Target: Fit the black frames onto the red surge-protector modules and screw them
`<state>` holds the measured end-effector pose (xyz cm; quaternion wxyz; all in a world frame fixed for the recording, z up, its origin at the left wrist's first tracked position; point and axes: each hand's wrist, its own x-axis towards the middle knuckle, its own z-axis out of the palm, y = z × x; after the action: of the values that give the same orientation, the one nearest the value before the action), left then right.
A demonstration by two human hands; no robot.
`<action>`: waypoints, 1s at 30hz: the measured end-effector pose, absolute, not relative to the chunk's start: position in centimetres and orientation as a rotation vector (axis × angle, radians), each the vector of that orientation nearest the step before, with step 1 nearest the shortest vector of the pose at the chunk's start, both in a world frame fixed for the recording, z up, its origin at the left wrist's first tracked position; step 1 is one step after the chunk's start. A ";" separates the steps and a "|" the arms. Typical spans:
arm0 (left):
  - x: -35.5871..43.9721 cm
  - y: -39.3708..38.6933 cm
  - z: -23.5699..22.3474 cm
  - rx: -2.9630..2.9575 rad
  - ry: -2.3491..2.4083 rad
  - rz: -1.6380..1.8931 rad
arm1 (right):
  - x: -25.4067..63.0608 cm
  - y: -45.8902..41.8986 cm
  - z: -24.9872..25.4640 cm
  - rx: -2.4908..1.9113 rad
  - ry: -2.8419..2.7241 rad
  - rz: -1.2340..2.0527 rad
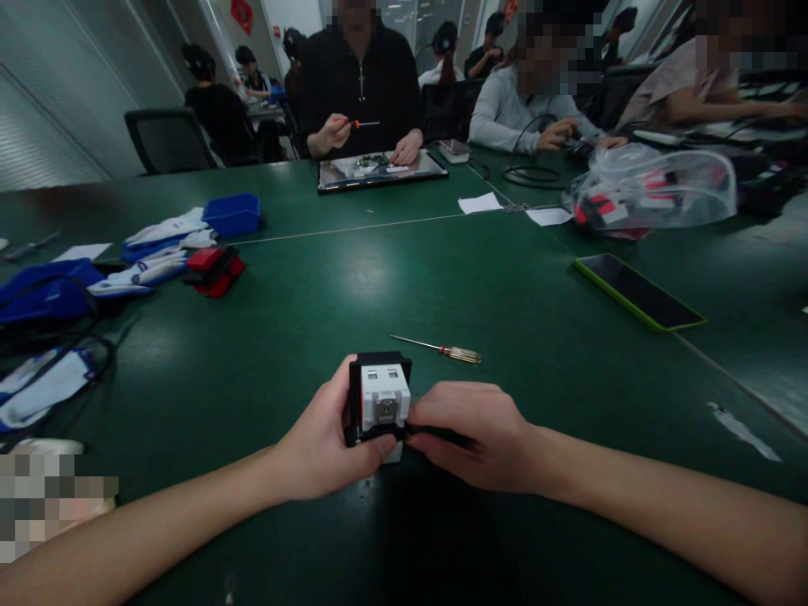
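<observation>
Glossy grn tbl (303, 303); L hand (321, 446) grips boxy unit (386, 389).

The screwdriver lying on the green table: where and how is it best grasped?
Probably by its handle, pinched across its width from above, the right hand coming from the near side. The handle is thicker than the shaft, which points left, and lies just beyond that hand.

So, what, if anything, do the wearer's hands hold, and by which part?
The left hand holds the black-framed grey block by its left side, thumb at the lower edge. The right hand is at its right side, grip unclear.
</observation>
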<state>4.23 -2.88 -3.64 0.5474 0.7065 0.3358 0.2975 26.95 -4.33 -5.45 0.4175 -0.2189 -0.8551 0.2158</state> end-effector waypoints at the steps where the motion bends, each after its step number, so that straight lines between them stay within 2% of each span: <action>1: 4.2 -2.8 -3.6 1.687 0.795 0.708 | 27.0 -4.3 -5.5 -0.543 -2.151 0.537; 7: 3.8 -2.7 -3.8 1.733 0.853 0.729 | 27.9 -3.5 -5.5 -0.577 -2.319 0.292; 12: 3.1 -2.0 -4.1 1.689 0.901 0.685 | 30.1 -1.4 -5.5 -1.020 -2.465 0.016; 15: 2.9 -1.4 -4.2 1.576 0.903 0.714 | 31.5 -0.1 -5.8 -1.222 -2.479 -0.040; 22: 2.8 -0.7 -4.2 1.423 0.947 0.763 | 32.0 0.3 -5.5 -1.060 -2.368 0.187; 30: 2.7 -0.2 -4.4 1.393 0.952 0.825 | 31.7 -2.2 -3.3 -0.741 -2.278 -0.092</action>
<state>2.71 -0.19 -4.44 0.5906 0.5985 0.4089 0.3546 31.72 -2.20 -3.26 0.3635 -0.2878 -0.8853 -0.0358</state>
